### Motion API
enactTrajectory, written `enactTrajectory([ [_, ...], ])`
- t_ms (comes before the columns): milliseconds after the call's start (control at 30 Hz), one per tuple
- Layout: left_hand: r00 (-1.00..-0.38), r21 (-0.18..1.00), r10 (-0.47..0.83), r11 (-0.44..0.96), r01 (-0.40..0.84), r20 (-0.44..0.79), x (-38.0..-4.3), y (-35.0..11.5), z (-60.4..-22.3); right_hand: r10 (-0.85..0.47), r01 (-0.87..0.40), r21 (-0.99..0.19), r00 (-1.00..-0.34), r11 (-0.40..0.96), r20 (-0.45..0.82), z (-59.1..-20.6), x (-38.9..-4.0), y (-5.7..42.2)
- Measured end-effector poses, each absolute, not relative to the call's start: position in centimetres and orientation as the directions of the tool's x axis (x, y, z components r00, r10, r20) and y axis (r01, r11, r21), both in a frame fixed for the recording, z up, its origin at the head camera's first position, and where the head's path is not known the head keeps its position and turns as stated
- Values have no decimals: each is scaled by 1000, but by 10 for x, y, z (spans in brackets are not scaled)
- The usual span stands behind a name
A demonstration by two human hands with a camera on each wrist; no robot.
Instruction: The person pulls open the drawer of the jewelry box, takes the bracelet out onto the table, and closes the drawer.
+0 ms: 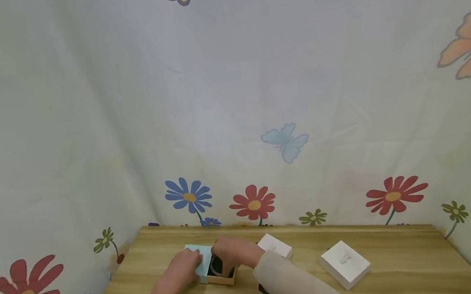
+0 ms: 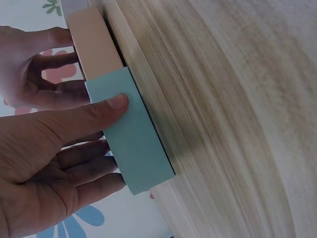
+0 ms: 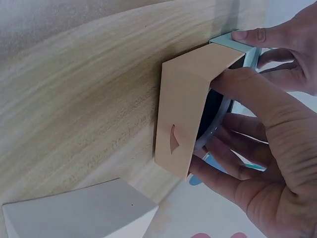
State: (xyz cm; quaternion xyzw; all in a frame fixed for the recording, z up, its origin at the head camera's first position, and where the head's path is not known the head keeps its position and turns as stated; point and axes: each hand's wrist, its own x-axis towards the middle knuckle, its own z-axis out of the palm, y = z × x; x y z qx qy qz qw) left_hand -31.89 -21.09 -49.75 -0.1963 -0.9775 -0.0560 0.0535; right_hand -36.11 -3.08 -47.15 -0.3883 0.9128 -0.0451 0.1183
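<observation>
A box with a pale teal sleeve (image 2: 131, 134) and a peach inner drawer (image 3: 181, 109) lies on the wooden table, its drawer slid partly out to the right. My left hand (image 1: 185, 264) holds the sleeve, thumb on its near side and fingers over the top. Inside the drawer sits a round black thing with a grey rim (image 3: 214, 124). My right hand (image 1: 232, 253) reaches over the drawer, its thumb and curled fingers around this round thing, little finger at the drawer's edge. The fingers hide part of the rim.
To the right on the table (image 1: 294, 281) stand two white boxes, one (image 1: 275, 245) behind my right forearm and another (image 1: 345, 263) farther right. A small dark object (image 1: 267, 293) shows beside the right sleeve. A curtain (image 1: 229, 94) with printed flowers and butterflies hangs behind the table.
</observation>
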Motion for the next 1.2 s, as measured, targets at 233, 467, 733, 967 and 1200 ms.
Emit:
enactTrajectory([
  [233, -908, 100, 389, 908, 406, 153, -317, -209, -502, -747, -731, -153, -642, 665, -175, -469, -358, -26],
  [467, -904, 94, 390, 907, 409, 174, -312, -207, -505, -760, -756, -100, -627, 646, -169, -471, -358, -25],
  [733, -905, 104, 382, 909, 405, 186, -313, -207, -505, -753, -747, -104, -643, 657, -141, -468, -360, -21],
  [967, -908, 102, 379, 911, 400, 179, -315, -206, -503, -761, -751, -122, -644, 648, -80, -473, -357, -13],
  [1200, -924, 92, 358, 924, 372, 138, -318, -208, -501, -741, -730, -131, -667, 670, -75, -467, -349, -8],
])
